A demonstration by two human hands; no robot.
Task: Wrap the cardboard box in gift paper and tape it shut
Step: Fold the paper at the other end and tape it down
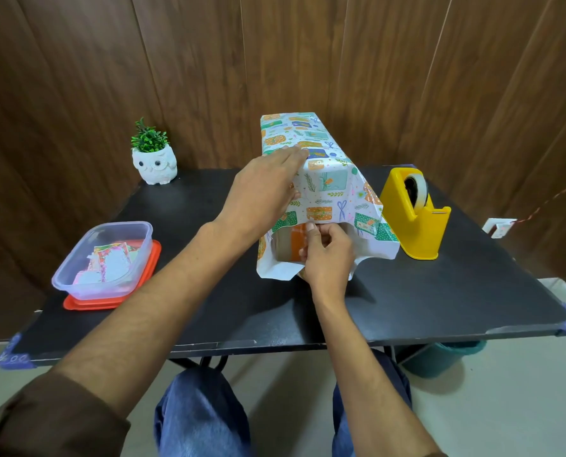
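A long cardboard box [288,240] lies on the black table [439,291], covered by patterned gift paper [327,183]. Its near end is open, with brown and orange cardboard showing under loose paper flaps. My left hand [263,192] rests flat on top of the paper, fingers stretched toward the far end. My right hand [327,255] is at the open near end, fingers curled and pinching the paper's lower edge; whether it also holds a piece of tape is unclear. A yellow tape dispenser [413,212] stands just right of the box.
At the left, a clear plastic tub [106,258] of paper scraps sits on a red lid. A white owl pot with a green plant [154,159] stands at the back left. Below the table's right side is a teal bin [443,357]. My knees are under the front edge.
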